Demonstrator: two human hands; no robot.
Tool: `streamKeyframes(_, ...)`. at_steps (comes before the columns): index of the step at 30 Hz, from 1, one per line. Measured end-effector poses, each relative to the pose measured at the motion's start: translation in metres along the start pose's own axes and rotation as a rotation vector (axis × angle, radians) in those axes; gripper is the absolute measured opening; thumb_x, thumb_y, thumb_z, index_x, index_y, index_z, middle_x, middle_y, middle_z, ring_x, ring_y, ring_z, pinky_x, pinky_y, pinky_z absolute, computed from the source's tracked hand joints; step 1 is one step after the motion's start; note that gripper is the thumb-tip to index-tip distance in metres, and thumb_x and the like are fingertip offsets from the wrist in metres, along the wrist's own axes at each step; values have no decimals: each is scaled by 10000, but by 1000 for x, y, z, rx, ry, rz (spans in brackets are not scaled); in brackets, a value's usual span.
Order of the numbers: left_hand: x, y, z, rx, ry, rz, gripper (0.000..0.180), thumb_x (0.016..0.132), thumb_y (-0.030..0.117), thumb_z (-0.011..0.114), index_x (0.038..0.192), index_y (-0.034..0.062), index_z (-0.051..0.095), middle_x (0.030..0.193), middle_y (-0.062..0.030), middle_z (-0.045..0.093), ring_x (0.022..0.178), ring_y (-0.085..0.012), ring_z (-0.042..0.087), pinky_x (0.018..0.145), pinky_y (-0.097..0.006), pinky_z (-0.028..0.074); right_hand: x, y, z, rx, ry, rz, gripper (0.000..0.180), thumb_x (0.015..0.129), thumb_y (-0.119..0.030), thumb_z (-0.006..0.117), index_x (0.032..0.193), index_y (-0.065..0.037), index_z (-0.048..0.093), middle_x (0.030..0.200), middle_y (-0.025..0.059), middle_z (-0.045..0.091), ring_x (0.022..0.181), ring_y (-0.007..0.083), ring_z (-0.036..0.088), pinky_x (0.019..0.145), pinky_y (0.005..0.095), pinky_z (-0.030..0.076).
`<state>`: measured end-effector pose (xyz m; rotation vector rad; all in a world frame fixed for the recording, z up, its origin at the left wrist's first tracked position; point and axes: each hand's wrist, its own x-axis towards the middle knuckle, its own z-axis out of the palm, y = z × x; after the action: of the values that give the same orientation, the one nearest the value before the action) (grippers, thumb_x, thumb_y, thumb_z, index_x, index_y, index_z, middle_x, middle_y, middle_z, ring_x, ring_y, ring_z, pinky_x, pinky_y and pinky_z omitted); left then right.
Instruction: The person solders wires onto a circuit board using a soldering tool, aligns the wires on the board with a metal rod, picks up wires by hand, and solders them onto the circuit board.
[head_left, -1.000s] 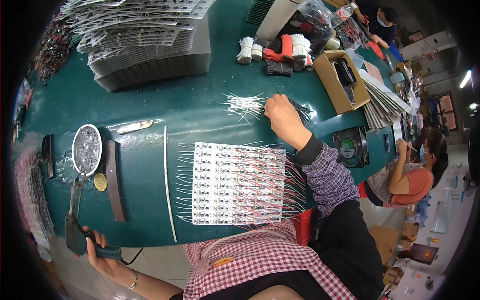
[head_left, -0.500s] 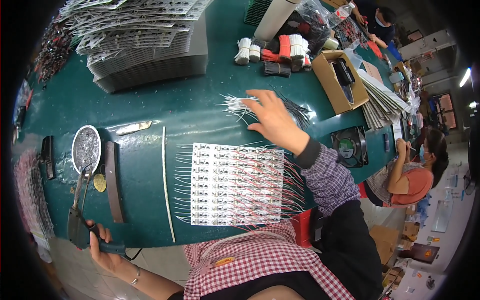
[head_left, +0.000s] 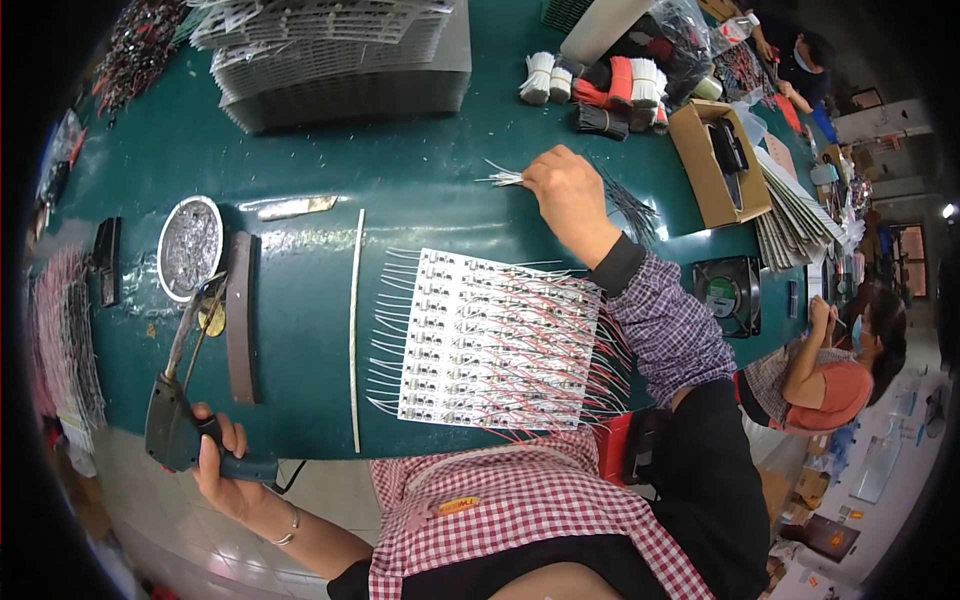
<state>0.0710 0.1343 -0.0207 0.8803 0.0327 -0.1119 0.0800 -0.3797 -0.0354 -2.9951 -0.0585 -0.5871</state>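
Note:
My left hand (head_left: 228, 478) is wrapped round the handle of a dark green soldering gun (head_left: 172, 432), whose tip points up beside the lower right rim of a white-rimmed oval dish (head_left: 190, 248) with silvery, rough contents. My right hand (head_left: 572, 195) is closed on a small bunch of white wires (head_left: 505, 178), the ends poking out leftward from the fingertips. Below it lies a white circuit board panel (head_left: 432, 340), slightly tilted, with white wires along its left edge and red and white ones over its right side. Loose black wires (head_left: 635, 212) lie just right of my right hand.
At the back left rises a tall stack of board panels (head_left: 345, 85). Bundled wires (head_left: 620, 85), a cardboard box (head_left: 705, 165) and a black fan (head_left: 728, 298) stand at the right. A brown bar (head_left: 243, 320) and a thin pale rod (head_left: 357, 330) lie left of the panel. Two people work farther right.
My right hand has closed on the white wires, its fingers no longer spread over them. The soldering gun's tip has moved off the dish to its lower right side. The whole view has shifted.

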Motion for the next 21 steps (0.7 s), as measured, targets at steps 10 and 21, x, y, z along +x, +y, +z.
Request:
streamKeyframes(10,-14,-15,26,129,35,43,556,859,-37,617,1377,-17,419,1183,-157,543,724,-157,475,597,-269,402,3,-3,-8,-61,-71,-35,114,746,10,639,848,-39,652,840,92,598,865,271,586,725,381,520)
streamKeyframes(21,-16,-29,51,173,51,-34,549,801,16,673,1304,-49,462,1133,-158,569,701,-168,511,579,-271,410,18,-27,-49,-160,-92,-155,138,706,1,639,839,-34,657,863,73,598,881,248,589,737,359,523)
